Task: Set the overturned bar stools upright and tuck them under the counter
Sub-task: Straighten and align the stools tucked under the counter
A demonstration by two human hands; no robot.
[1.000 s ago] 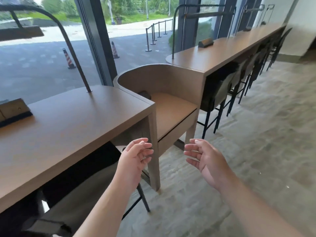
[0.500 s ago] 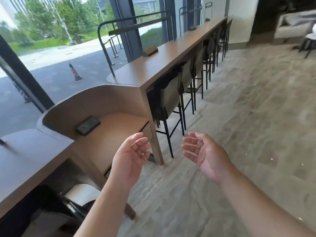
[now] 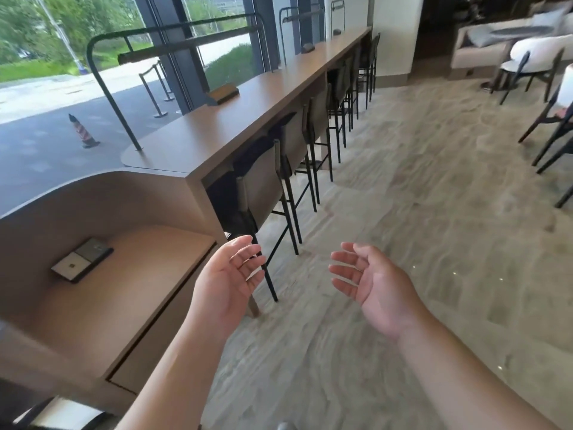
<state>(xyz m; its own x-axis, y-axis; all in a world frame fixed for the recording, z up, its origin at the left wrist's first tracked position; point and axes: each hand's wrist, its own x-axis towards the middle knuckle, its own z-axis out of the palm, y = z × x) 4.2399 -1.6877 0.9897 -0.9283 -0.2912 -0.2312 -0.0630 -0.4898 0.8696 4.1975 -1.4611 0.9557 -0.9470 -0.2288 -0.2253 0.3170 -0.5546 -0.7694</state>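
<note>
While you face down the room, the pale veined floor point(image 3: 418, 212) fills most of the view. Long wooden counter point(image 3: 248, 113) runs along the window wall point(image 3: 155, 41) on your left, away toward a white wall. Bar stools point(image 3: 263, 184) stand upright in a row, tucked under the counter's overhang, backs flush with its edge, black legs on the floor. Nearest one sits just past your left hand. Lower curved wooden nook point(image 3: 102, 268) butts against the counter's near end, with a flat dark panel point(image 3: 82, 259) lying on its surface. Lounge chairs point(image 3: 533, 60) and a round table sit far right, well apart from the counter. Black arched rail point(image 3: 102, 76) rises from the countertop, and a small wedge-shaped block point(image 3: 222, 94) sits on it beyond that. Outside: pavement, a striped cone point(image 3: 82, 131), greenery. Your left hand point(image 3: 228, 282) and right hand point(image 3: 372, 285) float palms inward, fingers loose and spread, gripping nothing, touching nothing.
</note>
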